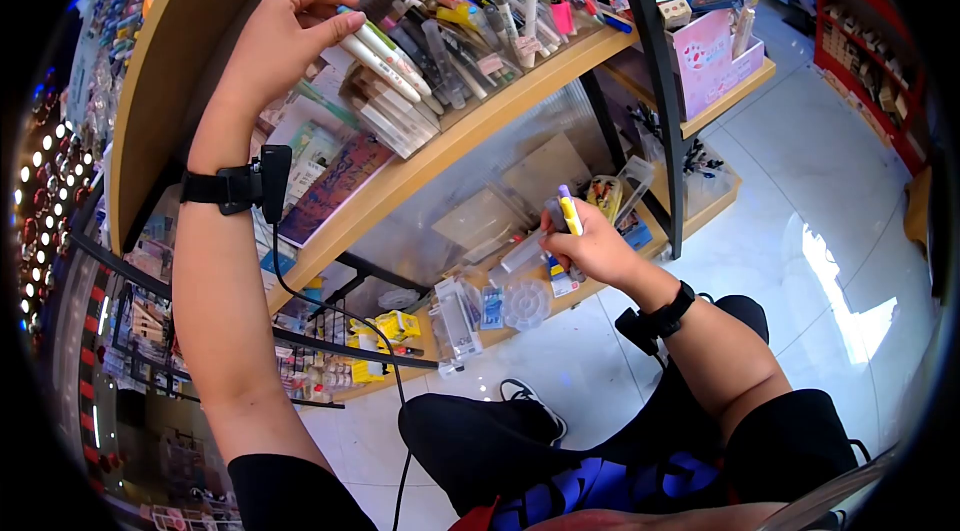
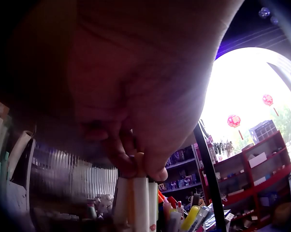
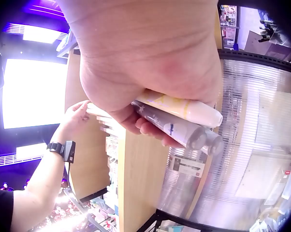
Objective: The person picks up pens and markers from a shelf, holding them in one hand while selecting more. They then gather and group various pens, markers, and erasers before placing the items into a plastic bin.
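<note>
While the wooden display shelf [image 1: 560,66] fills most of the view, its upper tier packed with markers in clear trays, a person crouches before it on the tiled floor [image 1: 850,181]. Reaching up, the left hand [image 1: 285,31] pinches the capped ends of the white pens [image 1: 385,59] lying in their tray, fingers [image 2: 136,162] curled round the tips. Lower down, the right hand [image 1: 590,246] clasps a bundle of markers [image 3: 184,121], a yellow-capped one uppermost, in front of the lower shelf. Judging by the crowding, a good move means drawing the white pens straight along their length, so neighbours stay put, while keeping the bundle held level and firm.
</note>
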